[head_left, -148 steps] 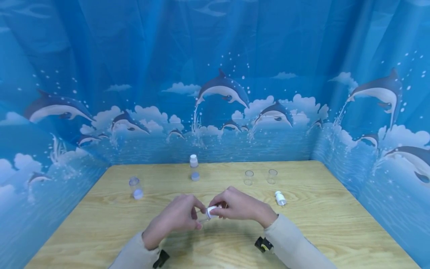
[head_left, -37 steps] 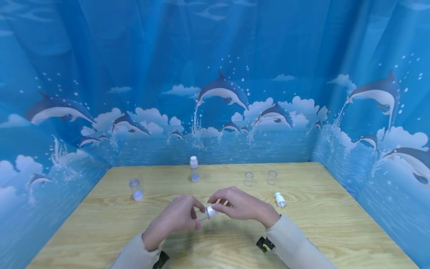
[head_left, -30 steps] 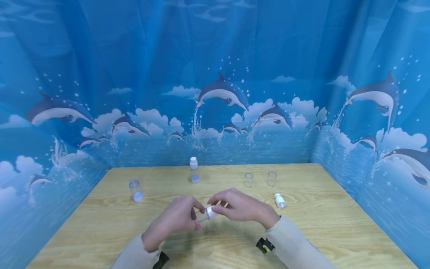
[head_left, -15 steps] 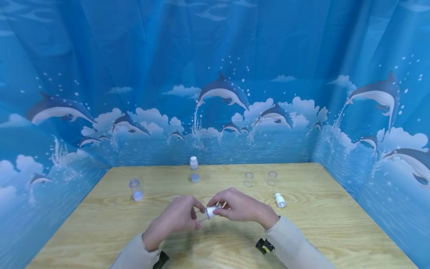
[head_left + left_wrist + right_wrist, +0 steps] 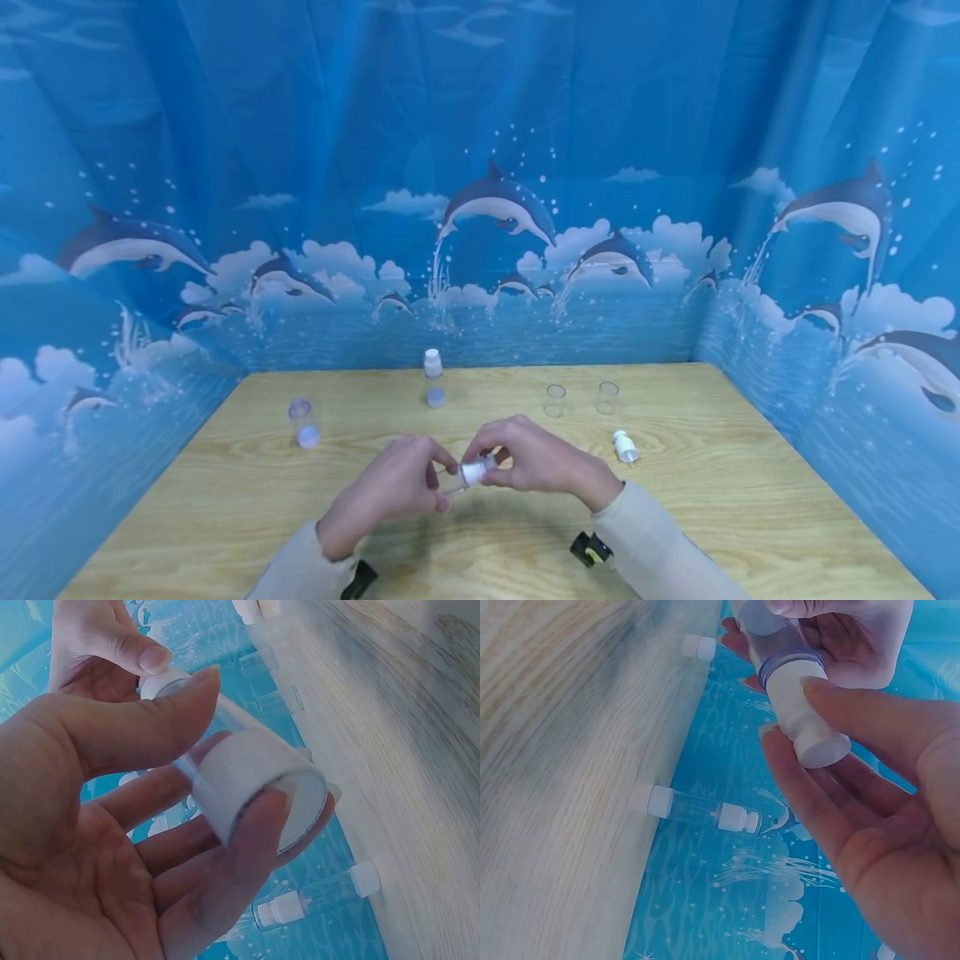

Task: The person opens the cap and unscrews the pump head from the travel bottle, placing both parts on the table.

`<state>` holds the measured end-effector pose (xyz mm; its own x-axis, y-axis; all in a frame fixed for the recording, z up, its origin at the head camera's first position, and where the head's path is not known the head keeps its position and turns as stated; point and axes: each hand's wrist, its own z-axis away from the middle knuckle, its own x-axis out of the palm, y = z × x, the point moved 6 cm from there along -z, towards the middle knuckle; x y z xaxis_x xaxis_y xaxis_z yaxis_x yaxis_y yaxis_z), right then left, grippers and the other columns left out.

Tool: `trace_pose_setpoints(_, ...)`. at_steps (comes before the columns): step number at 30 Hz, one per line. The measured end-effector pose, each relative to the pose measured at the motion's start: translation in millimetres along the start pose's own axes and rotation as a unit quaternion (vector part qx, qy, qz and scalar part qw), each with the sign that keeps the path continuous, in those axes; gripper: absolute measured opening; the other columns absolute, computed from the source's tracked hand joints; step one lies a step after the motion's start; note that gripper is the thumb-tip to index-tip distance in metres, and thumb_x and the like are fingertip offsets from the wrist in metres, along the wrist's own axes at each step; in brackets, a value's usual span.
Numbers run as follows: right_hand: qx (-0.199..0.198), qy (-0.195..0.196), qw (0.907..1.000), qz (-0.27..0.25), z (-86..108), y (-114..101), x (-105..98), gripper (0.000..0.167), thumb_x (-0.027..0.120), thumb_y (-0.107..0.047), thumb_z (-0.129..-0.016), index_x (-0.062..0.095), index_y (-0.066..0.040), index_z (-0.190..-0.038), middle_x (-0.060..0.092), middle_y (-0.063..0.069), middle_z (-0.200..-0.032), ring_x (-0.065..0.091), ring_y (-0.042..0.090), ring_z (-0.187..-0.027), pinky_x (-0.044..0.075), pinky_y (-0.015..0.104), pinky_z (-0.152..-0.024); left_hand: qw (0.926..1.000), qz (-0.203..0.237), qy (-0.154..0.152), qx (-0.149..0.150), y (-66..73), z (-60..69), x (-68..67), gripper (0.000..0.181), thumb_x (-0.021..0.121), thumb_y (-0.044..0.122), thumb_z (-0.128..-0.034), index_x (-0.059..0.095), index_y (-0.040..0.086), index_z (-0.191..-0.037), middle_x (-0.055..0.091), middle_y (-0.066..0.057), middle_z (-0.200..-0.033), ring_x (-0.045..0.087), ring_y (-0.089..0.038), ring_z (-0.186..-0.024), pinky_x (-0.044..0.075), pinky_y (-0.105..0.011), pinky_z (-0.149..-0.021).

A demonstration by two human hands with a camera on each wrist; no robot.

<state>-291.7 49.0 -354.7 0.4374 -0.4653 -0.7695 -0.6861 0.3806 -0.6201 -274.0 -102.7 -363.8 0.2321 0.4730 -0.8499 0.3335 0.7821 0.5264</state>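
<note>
Looks midway: standing bottle (image 5: 433, 362) has its top; held bottle (image 5: 247, 769) has white top (image 5: 795, 686) at its mouth, seating unclear. Likely left: topless bottle (image 5: 303, 423), loose top (image 5: 625, 446), two clear cups (image 5: 554, 405). Left hand (image 5: 397, 481) pinches held bottle, right hand (image 5: 534, 458) pinches white top — bottle's between them above table (image 5: 225, 517), axis slanted, top toward right hand.

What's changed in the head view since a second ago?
The right hand's thumb has shifted slightly down and right around the white top. The left hand still holds the clear bottle; the two clear cups and lying white piece haven't visibly moved.
</note>
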Motion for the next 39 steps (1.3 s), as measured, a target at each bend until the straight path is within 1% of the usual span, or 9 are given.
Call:
trace_pose_setpoints(11,0.005,-0.004,1.0000,-0.003,-0.3,2.3,0.1,0.026,0.074,-0.003,-0.091,0.075,-0.010,-0.116,0.075,0.003,-0.114,0.069,0.004,-0.102,0.058,0.016,-0.087,1.0000,-0.001,-0.001,-0.006,-0.6,-0.6,0.7,0.039,0.090,0.007,-0.0705,0.078,0.011,-0.108,0.076,-0.005,-0.085,0.067,-0.013,-0.074,0.058,-0.034,-0.067)
trace_pose_setpoints(15,0.014,-0.009,0.9998,-0.010,0.4,4.4,-1.2,0.024,0.072,-0.009,-0.096,0.073,-0.010,-0.120,0.075,0.004,-0.116,0.070,0.006,-0.101,0.059,0.018,-0.085,1.0000,-0.002,-0.001,-0.007,-1.3,-1.2,1.4,0.040,0.090,0.007,-0.0708,0.078,0.011,-0.108,0.076,-0.005,-0.085,0.066,-0.012,-0.073,0.057,-0.034,-0.066)
trace_pose_setpoints(19,0.015,-0.012,0.9998,-0.008,1.5,6.0,-2.6,0.025,0.065,-0.018,-0.101,0.072,-0.007,-0.123,0.075,0.008,-0.118,0.072,0.009,-0.101,0.060,0.020,-0.082,1.0000,-0.004,0.000,-0.003,-1.4,-1.5,1.6,0.040,0.090,0.007,-0.0706,0.078,0.011,-0.108,0.077,-0.005,-0.085,0.066,-0.012,-0.073,0.057,-0.033,-0.065)
trace_pose_setpoints(22,0.010,-0.014,0.9998,0.003,2.2,6.2,-3.3,0.027,0.063,-0.021,-0.103,0.071,-0.005,-0.123,0.076,0.009,-0.118,0.073,0.009,-0.099,0.060,0.019,-0.082,1.0000,-0.003,-0.002,0.000,-1.1,-1.7,1.9,0.039,0.090,0.007,-0.0706,0.079,0.011,-0.108,0.077,-0.006,-0.086,0.066,-0.011,-0.073,0.057,-0.033,-0.065)
trace_pose_setpoints(24,0.008,-0.018,0.9998,0.008,2.5,6.5,-3.2,0.026,0.062,-0.020,-0.103,0.072,-0.006,-0.122,0.077,0.009,-0.116,0.073,0.008,-0.096,0.060,0.017,-0.081,1.0000,0.000,-0.005,0.003,-0.7,-1.8,2.2,0.039,0.090,0.007,-0.0706,0.079,0.011,-0.108,0.077,-0.006,-0.087,0.066,-0.011,-0.073,0.057,-0.033,-0.065)
trace_pose_setpoints(31,0.014,-0.025,0.9996,0.005,3.2,7.2,-3.0,0.022,0.065,-0.018,-0.101,0.074,-0.008,-0.119,0.079,0.005,-0.112,0.071,-0.001,-0.089,0.059,0.015,-0.080,0.9997,-0.009,0.001,0.023,1.5,-1.3,2.8,0.040,0.090,0.007,-0.0688,0.079,0.011,-0.107,0.078,-0.007,-0.085,0.066,-0.010,-0.071,0.057,-0.030,-0.064)
trace_pose_setpoints(39,0.011,-0.013,0.9998,0.009,2.7,5.7,-2.6,0.022,0.074,-0.010,-0.093,0.076,-0.009,-0.115,0.078,0.005,-0.109,0.071,0.003,-0.092,0.058,0.014,-0.078,0.9997,-0.006,0.002,0.024,1.6,-0.4,2.9,0.039,0.090,0.007,-0.0690,0.079,0.011,-0.106,0.078,-0.008,-0.086,0.068,-0.012,-0.072,0.058,-0.031,-0.065)
